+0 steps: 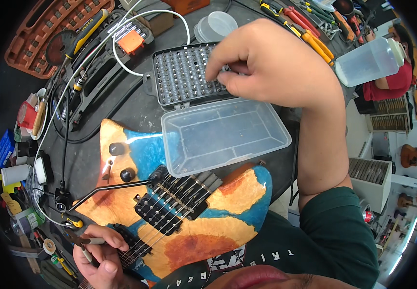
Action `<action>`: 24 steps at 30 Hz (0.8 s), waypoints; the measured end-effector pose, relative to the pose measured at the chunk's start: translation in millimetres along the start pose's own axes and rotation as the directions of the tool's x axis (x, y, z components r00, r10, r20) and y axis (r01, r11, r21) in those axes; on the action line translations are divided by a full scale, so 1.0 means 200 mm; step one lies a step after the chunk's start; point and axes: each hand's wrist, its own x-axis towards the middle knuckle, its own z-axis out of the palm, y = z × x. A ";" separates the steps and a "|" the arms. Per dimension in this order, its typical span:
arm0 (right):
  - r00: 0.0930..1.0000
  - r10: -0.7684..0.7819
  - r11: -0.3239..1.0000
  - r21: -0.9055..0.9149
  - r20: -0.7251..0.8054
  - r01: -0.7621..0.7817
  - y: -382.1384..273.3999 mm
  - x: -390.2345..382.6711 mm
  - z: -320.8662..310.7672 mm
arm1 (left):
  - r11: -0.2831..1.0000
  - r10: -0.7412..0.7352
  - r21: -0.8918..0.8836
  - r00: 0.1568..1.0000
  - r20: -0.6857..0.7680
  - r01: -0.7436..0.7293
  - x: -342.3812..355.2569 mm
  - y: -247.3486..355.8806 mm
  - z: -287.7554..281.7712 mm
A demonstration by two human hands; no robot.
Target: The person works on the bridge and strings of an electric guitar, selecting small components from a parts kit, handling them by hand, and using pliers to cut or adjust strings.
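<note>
My right hand [271, 67] is over an opened case of small screwdriver bits [179, 72]. Its thumb and forefinger come together at the rows, and whatever they may pinch is hidden. The case's clear plastic lid [225, 135] lies folded out toward me, overlapping an electric guitar [230, 236]. The guitar's body is pale and reddish wood with blue resin; strings, a bridge and a black tremolo arm [107, 188] show on it. At the lower left, my left hand [103, 260] is closed around a small pair of pliers [76, 237], beside the guitar's strings near the neck.
Socket sets in an orange-brown case [32, 43] and a yellow-handled screwdriver [88, 33] stand at the far left. White cable [187, 29] loops across the bench. Round plastic tubs [218, 24], more pliers [314, 45] and a clear bottle [367, 62] lie at the back right.
</note>
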 end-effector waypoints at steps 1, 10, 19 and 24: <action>0.997 -0.030 0.999 -0.014 -0.068 0.029 0.00 0.00 0.00 | 1.000 -0.001 0.001 1.000 0.000 0.001 0.00 0.00 0.00; 0.993 0.051 0.998 -0.031 -0.103 -0.055 -0.01 0.00 -0.02 | 1.000 -0.010 -0.008 1.000 -0.001 0.010 0.00 0.00 0.01; 0.992 0.056 0.998 0.001 -0.113 -0.057 0.00 0.01 0.02 | 1.000 -0.016 -0.014 1.000 -0.015 0.016 0.00 0.01 0.01; 0.994 0.051 0.996 -0.067 -0.098 -0.058 -0.02 0.02 -0.01 | 1.000 -0.010 -0.007 1.000 -0.020 0.010 -0.01 0.00 0.01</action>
